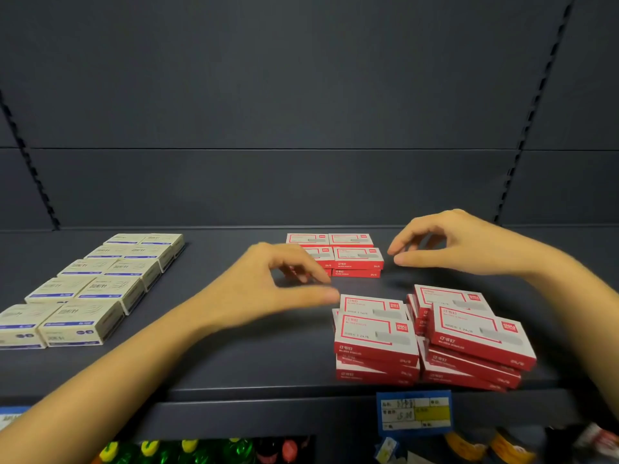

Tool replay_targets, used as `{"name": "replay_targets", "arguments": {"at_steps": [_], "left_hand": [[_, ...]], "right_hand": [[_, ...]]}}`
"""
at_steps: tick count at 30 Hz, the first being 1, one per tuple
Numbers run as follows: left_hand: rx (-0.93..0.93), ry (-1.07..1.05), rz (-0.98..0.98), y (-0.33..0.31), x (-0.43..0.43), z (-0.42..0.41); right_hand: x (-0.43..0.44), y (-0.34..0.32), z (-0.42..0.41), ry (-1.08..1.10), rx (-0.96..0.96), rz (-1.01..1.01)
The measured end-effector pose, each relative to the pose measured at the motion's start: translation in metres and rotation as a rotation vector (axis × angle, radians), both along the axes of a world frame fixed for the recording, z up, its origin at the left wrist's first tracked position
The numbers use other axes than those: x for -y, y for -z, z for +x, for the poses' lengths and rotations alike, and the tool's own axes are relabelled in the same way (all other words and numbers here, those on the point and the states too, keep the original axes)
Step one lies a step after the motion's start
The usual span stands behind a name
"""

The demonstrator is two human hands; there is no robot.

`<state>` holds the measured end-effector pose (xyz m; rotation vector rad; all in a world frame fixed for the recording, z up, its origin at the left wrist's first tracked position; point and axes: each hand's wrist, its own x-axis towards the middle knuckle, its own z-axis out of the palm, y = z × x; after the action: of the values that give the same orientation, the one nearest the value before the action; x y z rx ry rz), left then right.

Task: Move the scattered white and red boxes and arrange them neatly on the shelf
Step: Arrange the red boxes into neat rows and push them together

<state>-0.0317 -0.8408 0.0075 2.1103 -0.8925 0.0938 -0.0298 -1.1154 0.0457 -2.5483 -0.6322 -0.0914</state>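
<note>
I see both hands hovering over the dark shelf (234, 349), and neither one holds anything. The left hand (278, 286) is at centre frame with its thumb stretched to the right and its fingers loosely curled. Those fingers cover the left end of the rear stacks of red staple boxes (356, 259), and I cannot tell whether they touch the cardboard. The right hand (459, 242) is at right of centre, fingers loosely bent and empty, just right of those same rear stacks and apart from them.

The rear stacks sit squared up in a tidy block toward the back of the shelf. Nearer the front edge, at lower right, are two loose piles. The front left pile (375, 339) is several boxes high and slightly fanned. The front right pile (479, 339) touches it and is skewed, its top box turned at an angle. A strip of bare shelf separates these piles from the rear block.

In the left of the frame, well apart, cream boxes with blue stripes (100, 279) stand in two neat rows running back toward the dark back panel (301, 95). A blue and yellow price label (415, 413) hangs on the shelf's front edge under the right pile. Below it are blurred green and yellow goods (150, 450).
</note>
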Motion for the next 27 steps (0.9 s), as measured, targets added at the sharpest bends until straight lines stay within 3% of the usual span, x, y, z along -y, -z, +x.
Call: {"name": "replay_targets", "arguments": {"at_steps": [4, 12, 18, 27], "left_hand": [[-0.021, 0.045, 0.091, 0.006, 0.007, -0.023], [0.022, 0.041, 0.008, 0.012, 0.005, -0.031], [0.053, -0.090, -0.075, 0.007, -0.032, -0.020], [0.037, -0.274, -0.030, 0.010, -0.045, 0.000]], "right_hand": [[-0.002, -0.006, -0.016, -0.089, -0.092, -0.114], [-0.017, -0.011, -0.022, -0.122, -0.171, -0.300], [-0.032, -0.015, -0.019, -0.125, -0.187, -0.445], [-0.044, -0.012, -0.015, -0.114, -0.191, -0.553]]}}
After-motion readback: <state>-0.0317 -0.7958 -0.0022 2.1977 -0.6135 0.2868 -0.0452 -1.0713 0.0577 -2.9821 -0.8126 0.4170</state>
